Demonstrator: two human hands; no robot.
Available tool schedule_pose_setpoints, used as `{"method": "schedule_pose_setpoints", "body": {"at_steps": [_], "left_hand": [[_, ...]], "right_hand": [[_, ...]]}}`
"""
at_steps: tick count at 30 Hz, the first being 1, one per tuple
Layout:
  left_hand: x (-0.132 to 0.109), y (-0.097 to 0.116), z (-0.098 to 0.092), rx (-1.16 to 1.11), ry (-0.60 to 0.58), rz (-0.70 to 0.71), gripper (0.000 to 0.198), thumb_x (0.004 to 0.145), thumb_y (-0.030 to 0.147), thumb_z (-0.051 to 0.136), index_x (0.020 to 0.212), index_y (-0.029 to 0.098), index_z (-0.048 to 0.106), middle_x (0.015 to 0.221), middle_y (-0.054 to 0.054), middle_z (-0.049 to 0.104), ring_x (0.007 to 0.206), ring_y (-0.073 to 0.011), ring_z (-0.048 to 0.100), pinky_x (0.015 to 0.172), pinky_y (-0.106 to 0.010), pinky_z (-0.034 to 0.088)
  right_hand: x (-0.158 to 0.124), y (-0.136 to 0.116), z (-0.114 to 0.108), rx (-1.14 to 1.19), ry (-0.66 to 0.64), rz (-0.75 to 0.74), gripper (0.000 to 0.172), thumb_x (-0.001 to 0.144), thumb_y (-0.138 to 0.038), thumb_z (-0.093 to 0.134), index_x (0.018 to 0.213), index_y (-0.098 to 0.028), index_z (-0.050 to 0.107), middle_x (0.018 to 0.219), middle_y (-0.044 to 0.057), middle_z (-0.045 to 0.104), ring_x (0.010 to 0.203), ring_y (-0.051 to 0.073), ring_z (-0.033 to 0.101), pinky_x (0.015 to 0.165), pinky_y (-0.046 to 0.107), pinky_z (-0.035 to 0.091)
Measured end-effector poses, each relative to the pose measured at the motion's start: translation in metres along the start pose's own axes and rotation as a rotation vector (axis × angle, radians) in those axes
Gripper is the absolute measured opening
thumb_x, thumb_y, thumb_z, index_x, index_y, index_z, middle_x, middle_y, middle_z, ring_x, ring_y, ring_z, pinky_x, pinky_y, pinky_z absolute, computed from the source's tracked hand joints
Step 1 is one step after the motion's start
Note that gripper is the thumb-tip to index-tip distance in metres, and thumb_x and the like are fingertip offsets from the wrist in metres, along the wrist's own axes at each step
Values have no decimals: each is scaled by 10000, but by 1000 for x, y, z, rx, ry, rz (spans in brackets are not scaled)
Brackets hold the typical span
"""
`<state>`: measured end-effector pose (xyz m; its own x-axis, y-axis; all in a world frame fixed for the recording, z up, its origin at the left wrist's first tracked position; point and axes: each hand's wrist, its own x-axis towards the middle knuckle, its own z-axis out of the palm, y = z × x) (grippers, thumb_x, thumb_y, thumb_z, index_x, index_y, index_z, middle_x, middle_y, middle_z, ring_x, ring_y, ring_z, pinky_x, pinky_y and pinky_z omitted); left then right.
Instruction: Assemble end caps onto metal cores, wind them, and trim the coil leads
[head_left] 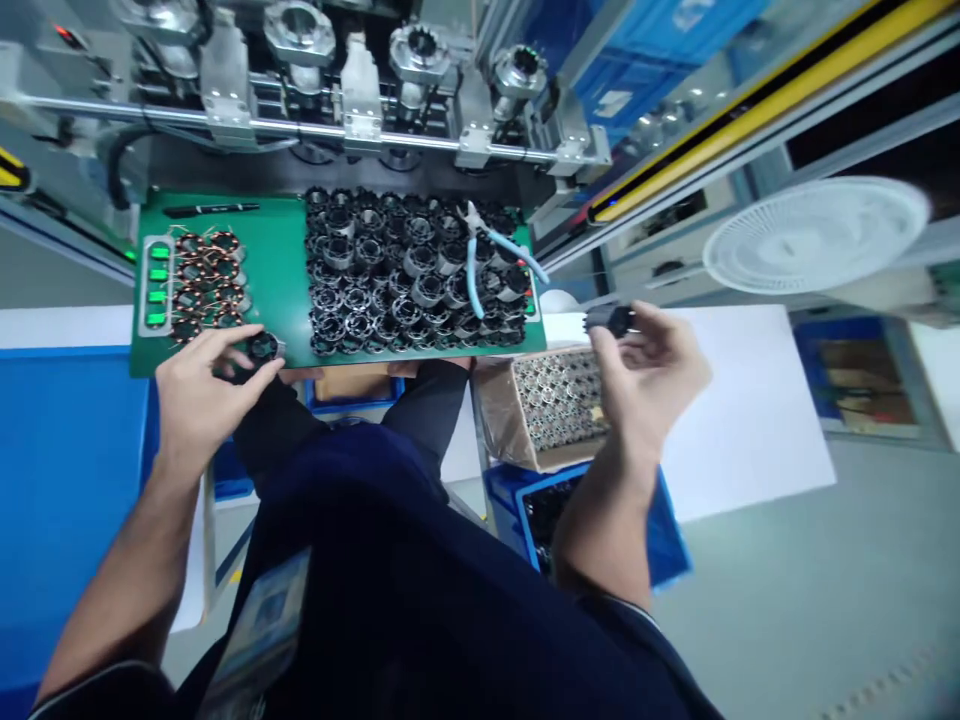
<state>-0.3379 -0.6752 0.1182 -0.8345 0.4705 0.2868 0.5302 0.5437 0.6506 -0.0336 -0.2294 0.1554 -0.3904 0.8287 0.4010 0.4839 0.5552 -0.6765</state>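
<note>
Black cores (610,321), pinched between slightly parted fingers (610,368)

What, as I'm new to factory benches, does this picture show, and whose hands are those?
It is one picture, taken by a camera on a person's head, looking forward and down; the hands are that person's own.

Ahead is a green panel. Copper-wound parts and a black pen lie toward its left; crowded black ring-shaped parts fill its right, with blue-handled pliers on top. Behind stands a machine with a metal rail and round fixtures.

The right hand holds a black cylindrical part. The left hand has thumb and finger about a dark round part; whether it is gripped is hard to tell.
</note>
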Motion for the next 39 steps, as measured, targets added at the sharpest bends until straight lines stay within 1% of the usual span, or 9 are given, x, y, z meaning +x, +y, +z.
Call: {"method": "schedule_pose_setpoints", "body": {"at_steps": [4,9,14,18,21,24,31,35,39], "left_hand": [[0,-7,25,-2,-17,-38,345,918,549,970,1253,478,928,800,65,798,650,-288,724,719,-486,627],[-1,-4,23,17,-23,-35,405,901,556,992,1296,539,905,819,86,818,686,-329,769,767,-544,650],[-5,-10,26,-37,-69,-115,352,859,537,1001,1192,492,896,888,75,852,754,-333,838,761,-552,700],[-7,-14,23,-114,-31,-167,525,861,508,1028,1337,560,810,1196,108,925,909,-320,905,874,-597,784],[-4,-10,14,-127,-28,-140,624,919,491,971,1483,649,756,1454,111,895,1186,-372,927,1069,-695,780],[0,-4,7,-29,-61,-42,461,999,530,871,1448,622,815,1432,68,898,1376,-447,869,1278,-834,656],[-9,-13,27,-135,40,-116,668,871,464,1049,1473,592,790,1403,70,926,1280,-413,910,1122,-749,760],[-17,-27,43,34,47,-10,412,922,522,1018,1321,516,919,1217,23,949,1180,-480,863,1109,-825,695],[-27,-29,49,98,165,9,423,971,597,1025,1311,362,939,1222,-61,956,1097,-413,855,1095,-676,666]], "right_hand": [[-13,66,41,-37,-61,92,662,879,-779,859,1302,-271,836,1166,153,892,774,310,795,847,619,792],[-29,97,63,-38,-139,123,616,911,-710,861,1335,-266,815,1144,122,910,797,291,805,872,541,780],[-26,100,62,-10,-148,105,555,850,-685,913,1236,-302,800,1053,99,876,849,340,830,990,629,789],[-21,93,54,22,-96,104,560,856,-677,922,1282,-350,763,1060,89,855,896,362,832,948,657,790],[-21,83,47,41,-97,72,552,946,-642,858,1425,-375,793,1251,106,884,1082,370,869,1009,627,791],[-23,74,41,47,-118,40,506,985,-571,839,1421,-314,833,1358,122,893,1194,362,884,1106,614,787],[-30,81,40,26,-62,37,656,1001,-596,906,1564,-277,797,1453,160,862,1297,373,872,1174,625,770],[-34,93,54,-56,-90,30,550,978,-635,910,1376,-256,884,1317,158,907,1207,394,836,1220,679,714],[-39,102,63,-107,-83,33,651,993,-708,882,1415,-213,877,1248,159,892,1094,361,811,1169,640,716]]}}
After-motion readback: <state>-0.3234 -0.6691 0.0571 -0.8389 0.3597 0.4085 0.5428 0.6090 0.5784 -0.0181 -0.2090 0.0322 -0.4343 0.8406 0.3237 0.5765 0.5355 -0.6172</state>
